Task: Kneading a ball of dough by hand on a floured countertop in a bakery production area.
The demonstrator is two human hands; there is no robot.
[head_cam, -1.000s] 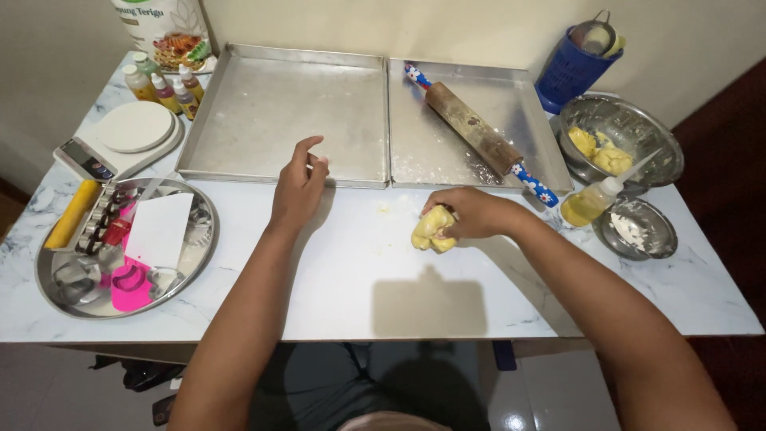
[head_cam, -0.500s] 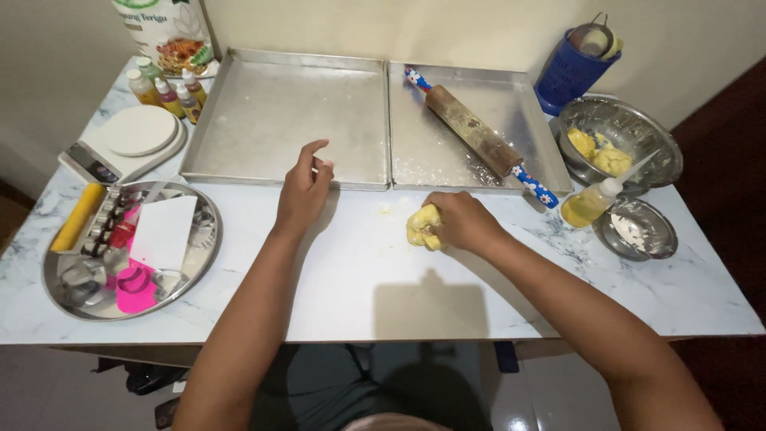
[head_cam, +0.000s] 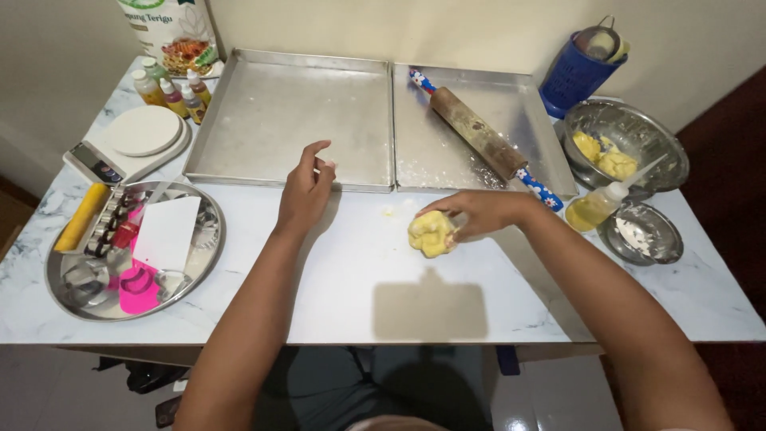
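My right hand (head_cam: 479, 214) is on the lump of pale yellow dough (head_cam: 432, 233), fingers curled over its top and right side, loosely closed on it and pressing it against the white marble-pattern tabletop (head_cam: 359, 271). The dough sits on the bare tabletop, roughly centre, just in front of the seam between the two baking trays.

My left hand (head_cam: 306, 191) holds nothing: fingers half open and slightly bent, thumb apart. It is at the front edge of the left rectangular aluminium baking tray (head_cam: 287, 120); can't tell if the fingertips touch the rim.

Right rectangular aluminium baking tray (head_cam: 511, 104) sits edge to edge with the left one. A wooden rolling pin with blue flower-pattern handles (head_cam: 477, 136) lies diagonally in it, some flour dust around it.

Right side: round steel bowl (head_cam: 662, 144) with more yellow dough pieces (head_cam: 605, 156), a clear squeeze bottle of yellow liquid (head_cam: 600, 206) lying beside it, and a small steel dish with white powder (head_cam: 642, 233) near the table edge. Blue cup (head_cam: 570, 76) behind.

Left side: round steel platter (head_cam: 209, 247) carrying metal cookie cutters, a pink cutter (head_cam: 137, 287) and a white card (head_cam: 166, 231). Behind it, a white kitchen scale (head_cam: 132, 140) and small food-colouring bottles (head_cam: 171, 88).
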